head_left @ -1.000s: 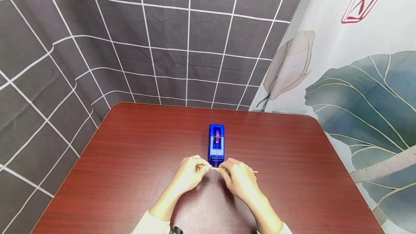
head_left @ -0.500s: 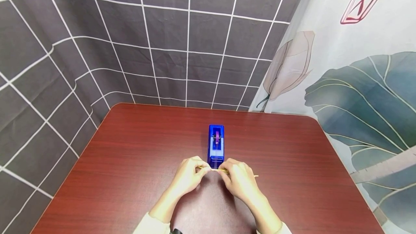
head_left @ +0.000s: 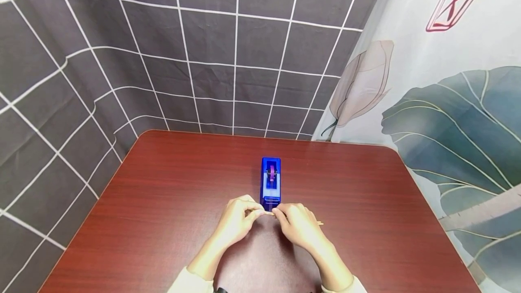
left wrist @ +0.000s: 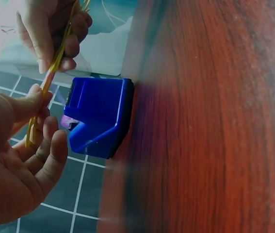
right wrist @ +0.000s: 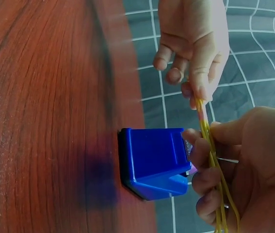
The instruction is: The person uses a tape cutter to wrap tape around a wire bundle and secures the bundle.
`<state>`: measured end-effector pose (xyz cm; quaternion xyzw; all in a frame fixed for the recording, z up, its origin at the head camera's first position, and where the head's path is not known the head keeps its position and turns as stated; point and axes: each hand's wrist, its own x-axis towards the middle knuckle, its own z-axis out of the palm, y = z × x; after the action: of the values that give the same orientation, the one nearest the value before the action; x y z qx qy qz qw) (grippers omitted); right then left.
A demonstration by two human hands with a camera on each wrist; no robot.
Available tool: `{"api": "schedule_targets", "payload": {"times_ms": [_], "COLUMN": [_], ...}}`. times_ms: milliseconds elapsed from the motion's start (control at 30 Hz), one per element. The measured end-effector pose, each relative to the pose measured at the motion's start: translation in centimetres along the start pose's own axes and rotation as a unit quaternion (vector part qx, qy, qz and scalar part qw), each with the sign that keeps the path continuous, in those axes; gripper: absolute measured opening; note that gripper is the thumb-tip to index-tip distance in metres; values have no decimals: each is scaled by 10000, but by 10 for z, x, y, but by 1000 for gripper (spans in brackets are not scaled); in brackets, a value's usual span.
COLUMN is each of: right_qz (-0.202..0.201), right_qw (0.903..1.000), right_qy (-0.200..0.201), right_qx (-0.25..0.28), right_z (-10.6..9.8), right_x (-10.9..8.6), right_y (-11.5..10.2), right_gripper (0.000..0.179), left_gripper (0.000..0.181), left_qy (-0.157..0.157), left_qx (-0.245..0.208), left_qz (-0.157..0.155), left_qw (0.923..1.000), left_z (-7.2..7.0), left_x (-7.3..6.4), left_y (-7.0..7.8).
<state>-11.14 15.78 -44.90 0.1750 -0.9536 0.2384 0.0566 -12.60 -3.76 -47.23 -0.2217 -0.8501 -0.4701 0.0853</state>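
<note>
Both hands hold a bundle of thin yellow strands (right wrist: 220,182), in front of a blue tape dispenser (head_left: 271,184). My left hand (head_left: 239,217) pinches one end between thumb and fingers. My right hand (head_left: 299,224) grips the other part, and loose strand ends stick out past its fingers. A short pinkish band (right wrist: 201,112) shows on the bundle between the two hands. Standing on the table, the dispenser carries a purple-pink tape roll (head_left: 272,173). In the left wrist view the bundle runs slantwise beside the dispenser's front. What the strands are made of is unclear.
The reddish-brown wooden table (head_left: 183,171) lies beneath the hands. A dark grey curtain with white grid lines (head_left: 211,80) hangs behind it and on the left. At the right hangs a white curtain with leaf prints (head_left: 456,125).
My right hand's fingertips have shifted slightly along the bundle towards the left hand, and the strand ends beyond it sit a little lower. The left hand and dispenser look nearly unchanged.
</note>
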Motion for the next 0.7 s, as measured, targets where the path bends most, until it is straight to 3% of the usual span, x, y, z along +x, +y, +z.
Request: {"api": "schedule_targets", "payload": {"times_ms": [100,233,400,700], "right_qz": [-40,-90,-80,-61], "right_qw": [10000,9999,9999,9997], "right_qy": [-2,56,110,93], "right_qx": [12,-13,-96,-210], "right_z": [1,2,3,3], "right_x": [0,0,0,-2], "right_y": [1,2,1,-1], "right_gripper": [40,40,32,31], "left_gripper": [6,26,42,36], "left_qy": [-152,-459,-617,-619], "left_qx": [29,164,359,306], "left_qz": [-302,-682,-450,-288], "left_qw": [9994,9965,9964,9972], "left_z": [-1,-2,-4,-2], "left_x": [1,7,10,7], "left_y": [1,3,6,4]}}
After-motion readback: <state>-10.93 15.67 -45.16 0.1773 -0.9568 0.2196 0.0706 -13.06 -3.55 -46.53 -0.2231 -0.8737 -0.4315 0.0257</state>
